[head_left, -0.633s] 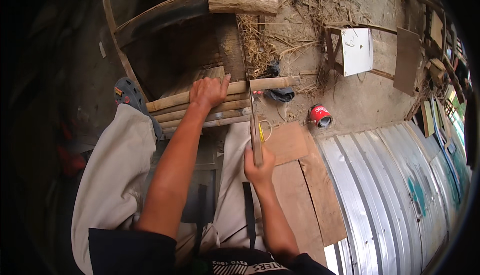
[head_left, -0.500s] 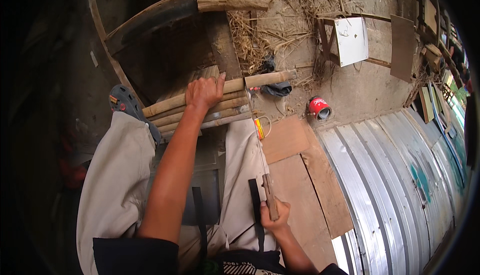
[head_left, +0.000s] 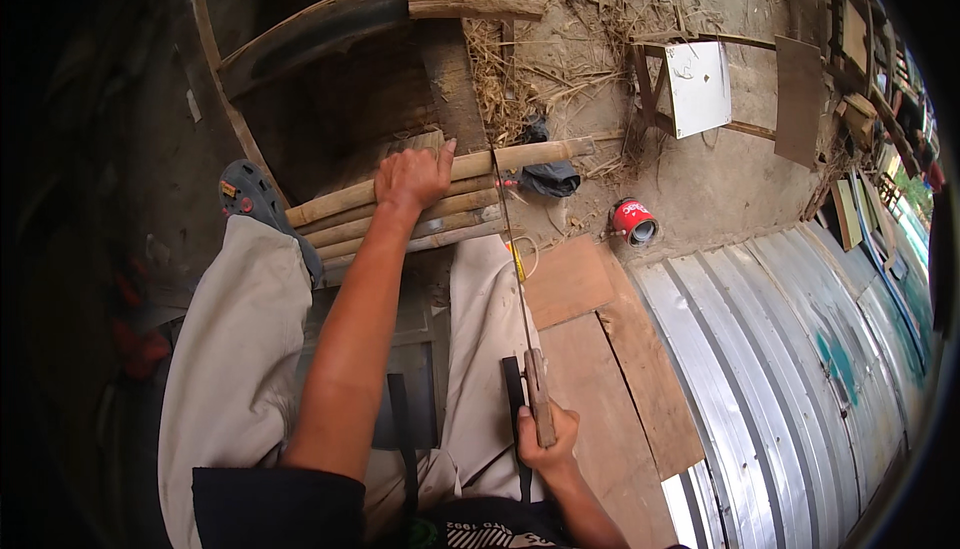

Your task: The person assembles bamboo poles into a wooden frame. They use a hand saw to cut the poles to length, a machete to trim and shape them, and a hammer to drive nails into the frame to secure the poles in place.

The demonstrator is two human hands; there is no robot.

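My left hand (head_left: 412,177) is wrapped over the top bamboo pole (head_left: 545,154), pressing it onto several other bamboo pieces (head_left: 455,222) lying side by side beneath. The top pole reaches farther right than the rest. In my right hand (head_left: 550,439), low and near my body, is the wooden handle of a handsaw (head_left: 538,389). Its long thin blade runs away from me and crosses the top pole just past the ends of the other pieces. Fingers of the right hand are partly hidden behind the handle.
To the right lie brown boards (head_left: 590,369) and corrugated metal sheeting (head_left: 760,349). A red can (head_left: 634,222) stands beyond them, near a black plastic bag (head_left: 550,179). A cut log (head_left: 475,2) rests at the far side by scattered straw. My sandalled foot (head_left: 252,194) is at the left.
The saw blade lies at a slightly different angle across the pole and shows more of its dark side. My left hand keeps its place on the bamboo; the view has shifted slightly.
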